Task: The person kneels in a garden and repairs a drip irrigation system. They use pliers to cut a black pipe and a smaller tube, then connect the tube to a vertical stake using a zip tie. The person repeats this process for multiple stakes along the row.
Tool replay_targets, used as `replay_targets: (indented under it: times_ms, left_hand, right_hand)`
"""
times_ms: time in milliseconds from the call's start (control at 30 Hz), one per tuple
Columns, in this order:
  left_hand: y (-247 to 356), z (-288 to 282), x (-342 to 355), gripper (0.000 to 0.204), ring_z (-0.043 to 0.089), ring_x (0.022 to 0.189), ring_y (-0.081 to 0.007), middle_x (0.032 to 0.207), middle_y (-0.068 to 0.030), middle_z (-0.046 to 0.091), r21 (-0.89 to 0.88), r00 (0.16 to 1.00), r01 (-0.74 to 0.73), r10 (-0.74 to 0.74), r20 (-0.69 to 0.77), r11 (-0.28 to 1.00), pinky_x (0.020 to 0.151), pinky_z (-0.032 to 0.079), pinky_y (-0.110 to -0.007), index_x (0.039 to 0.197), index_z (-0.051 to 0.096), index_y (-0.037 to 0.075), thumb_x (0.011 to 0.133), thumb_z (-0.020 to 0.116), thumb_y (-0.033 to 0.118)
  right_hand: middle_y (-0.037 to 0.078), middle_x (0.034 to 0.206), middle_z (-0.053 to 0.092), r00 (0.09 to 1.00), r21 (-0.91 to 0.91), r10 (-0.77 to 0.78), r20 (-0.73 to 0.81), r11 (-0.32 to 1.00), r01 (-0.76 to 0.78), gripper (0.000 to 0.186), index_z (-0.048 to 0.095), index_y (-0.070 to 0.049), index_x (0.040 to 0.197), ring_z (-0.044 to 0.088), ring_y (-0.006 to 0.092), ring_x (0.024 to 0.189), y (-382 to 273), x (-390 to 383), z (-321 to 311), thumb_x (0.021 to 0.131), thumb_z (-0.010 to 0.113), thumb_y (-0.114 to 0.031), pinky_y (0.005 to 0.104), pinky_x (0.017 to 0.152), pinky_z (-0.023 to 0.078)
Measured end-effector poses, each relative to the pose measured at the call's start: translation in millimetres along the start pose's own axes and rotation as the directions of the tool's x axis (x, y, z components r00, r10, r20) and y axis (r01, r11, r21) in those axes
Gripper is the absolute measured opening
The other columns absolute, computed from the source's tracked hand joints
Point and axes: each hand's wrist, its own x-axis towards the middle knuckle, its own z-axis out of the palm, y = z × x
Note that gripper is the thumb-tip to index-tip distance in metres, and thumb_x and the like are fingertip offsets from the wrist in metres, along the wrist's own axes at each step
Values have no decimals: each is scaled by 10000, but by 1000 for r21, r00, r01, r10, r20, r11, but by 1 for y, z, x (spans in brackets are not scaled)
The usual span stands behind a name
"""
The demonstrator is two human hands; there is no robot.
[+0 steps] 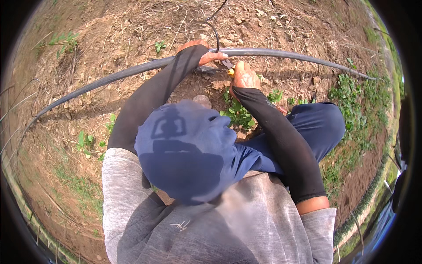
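A long black hose point(145, 67) runs in a curve across the ground in front of me. My left hand point(206, 56) is closed around it near the middle, its thumb lying along the top and part of the fingers hidden. A thin black tube point(216, 37) comes down to the hose right beside that thumb. Just to the right and nearer to me, my right hand point(246, 78) is closed on a yellow-handled tool point(231, 72). Its dark metal end points toward the hose by my left thumb; its exact kind is too small to make out.
Dry, stony soil with straw surrounds the hose. Green plants point(237, 112) grow between my arms, and more weeds point(351, 99) stand at the right. My bent knee point(321, 121) in blue trousers is right of my right forearm. A rounded stone point(202, 100) lies below the left hand.
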Motion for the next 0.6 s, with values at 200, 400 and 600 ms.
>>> replay_targets:
  times_ms: [200, 400, 600]
  left_hand:
    - [10, -9, -4, 797, 640, 978, -312, 984, -146, 681, 75, 996, 24, -30, 84, 997, 867, 473, -453, 940, 731, 102, 648, 568, 826]
    - [3, 3, -1, 793, 640, 980, -308, 992, -134, 680, 79, 1000, 5, -7, 28, 997, 871, 473, -446, 956, 730, 104, 644, 583, 819]
    - [8, -6, -5, 766, 640, 989, -299, 1007, -129, 678, 36, 1000, 13, -14, 18, 999, 873, 475, -432, 1012, 725, 146, 619, 629, 797]
  right_hand:
    - [202, 926, 592, 1000, 1, 10, -24, 1000, -10, 276, 488, -38, 976, 635, 368, 856, -4, -4, -3, 755, 639, -101, 452, 708, 526]
    - [190, 924, 594, 999, -84, 29, -32, 996, -31, 249, 487, -38, 980, 639, 368, 852, -3, -3, 7, 778, 614, -108, 455, 700, 534]
    - [144, 897, 576, 983, -145, -11, -183, 989, -16, 188, 519, -64, 1013, 623, 325, 822, 3, 2, 26, 843, 549, -139, 444, 663, 512]
